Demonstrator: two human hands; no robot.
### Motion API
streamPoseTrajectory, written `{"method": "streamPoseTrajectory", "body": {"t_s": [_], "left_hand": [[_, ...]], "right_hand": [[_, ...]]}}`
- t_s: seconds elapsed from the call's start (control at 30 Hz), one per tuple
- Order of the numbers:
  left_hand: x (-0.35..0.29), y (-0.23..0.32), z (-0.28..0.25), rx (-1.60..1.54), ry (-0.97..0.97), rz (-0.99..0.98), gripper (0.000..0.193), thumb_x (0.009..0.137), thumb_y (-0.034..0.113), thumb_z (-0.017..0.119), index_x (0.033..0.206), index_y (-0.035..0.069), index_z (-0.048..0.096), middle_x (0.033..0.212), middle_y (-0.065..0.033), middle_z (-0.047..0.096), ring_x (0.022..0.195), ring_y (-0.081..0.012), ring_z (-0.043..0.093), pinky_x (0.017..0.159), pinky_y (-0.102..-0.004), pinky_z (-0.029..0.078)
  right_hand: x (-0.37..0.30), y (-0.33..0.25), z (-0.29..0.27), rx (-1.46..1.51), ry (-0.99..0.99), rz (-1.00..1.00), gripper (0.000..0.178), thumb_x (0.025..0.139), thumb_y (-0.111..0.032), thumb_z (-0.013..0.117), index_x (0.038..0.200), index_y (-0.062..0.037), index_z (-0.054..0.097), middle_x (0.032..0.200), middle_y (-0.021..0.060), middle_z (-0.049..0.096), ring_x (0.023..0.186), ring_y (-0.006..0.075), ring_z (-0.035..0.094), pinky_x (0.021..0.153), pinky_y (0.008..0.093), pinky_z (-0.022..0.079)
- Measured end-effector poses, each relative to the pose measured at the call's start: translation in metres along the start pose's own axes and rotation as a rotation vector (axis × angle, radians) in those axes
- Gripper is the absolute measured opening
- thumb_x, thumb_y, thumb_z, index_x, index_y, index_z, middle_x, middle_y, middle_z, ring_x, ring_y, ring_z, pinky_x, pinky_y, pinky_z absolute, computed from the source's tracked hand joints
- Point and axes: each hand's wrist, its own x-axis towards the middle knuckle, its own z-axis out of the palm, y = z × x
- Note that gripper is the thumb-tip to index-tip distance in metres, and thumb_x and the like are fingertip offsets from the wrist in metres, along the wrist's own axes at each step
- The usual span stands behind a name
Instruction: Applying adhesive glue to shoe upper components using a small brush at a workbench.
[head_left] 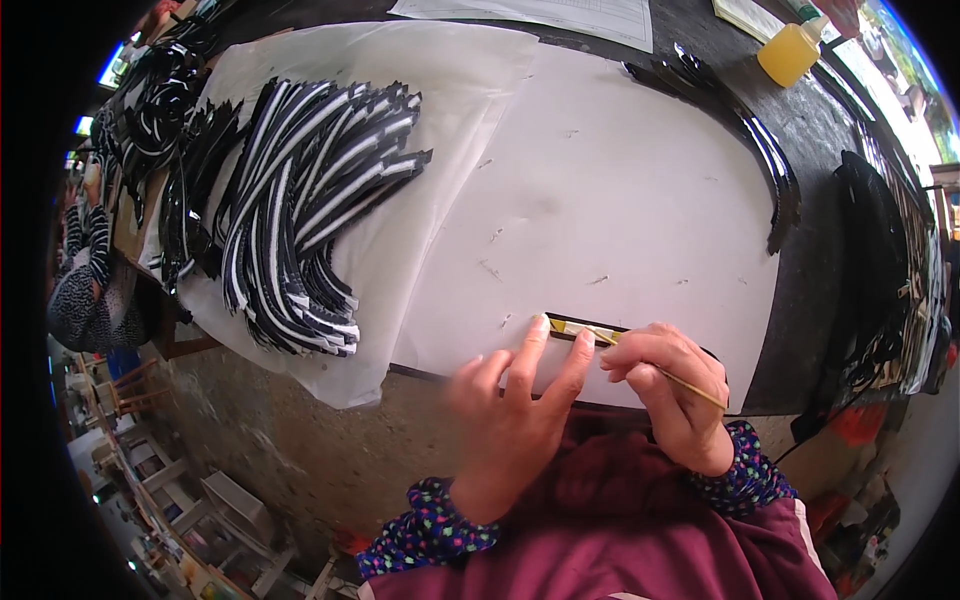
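A short black strip with a white and yellow middle [568, 326] lies near the front edge of a large white sheet [600, 190]. My left hand [520, 410] reaches over it, fingers spread, with two fingertips pressing on the strip. My right hand [675, 380] pinches a thin wooden stick [700, 391], held at a slant. Its front end comes down onto the strip beside my left fingertip. Whether that end carries bristles is too small to tell. Part of the strip's right end is hidden under my right hand.
To the left, a pile of black-and-white strips [300, 200] rests on translucent sheeting [450, 70]. Black strips [750, 125] curve along the sheet's right side. A bottle of yellow liquid [788, 55] stands at the far right. Another person [90, 285] is at the left edge.
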Motion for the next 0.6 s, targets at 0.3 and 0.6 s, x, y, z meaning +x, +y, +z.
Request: {"method": "streamPoseTrajectory", "body": {"t_s": [0.3, 0.6], "left_hand": [[-0.008, 0.005, 0.012, -0.033, 0.090, -0.062, 0.034, 0.091, 0.021, 0.062, 0.122, 0.033, 0.069, 0.137, 0.0021, 0.058, 0.109, -0.0166, 0.046, 0.097, -0.0375, 0.035], [-0.004, 0.006, 0.012, -0.043, 0.125, -0.092, 0.031, 0.092, 0.022, 0.061, 0.119, 0.032, 0.070, 0.136, 0.0028, 0.058, 0.109, -0.0150, 0.046, 0.098, -0.0370, 0.034]], "right_hand": [[0.014, 0.009, 0.028, -0.050, -0.022, 0.063, 0.009, 0.098, -0.004, 0.057, 0.096, 0.0000, 0.065, 0.085, 0.0107, 0.066, 0.065, 0.0212, 0.061, 0.059, 0.0301, 0.049], [0.019, 0.011, 0.033, -0.039, -0.007, 0.089, 0.010, 0.100, -0.008, 0.058, 0.096, -0.0010, 0.064, 0.081, 0.0104, 0.065, 0.062, 0.0214, 0.059, 0.057, 0.0308, 0.048]]}}
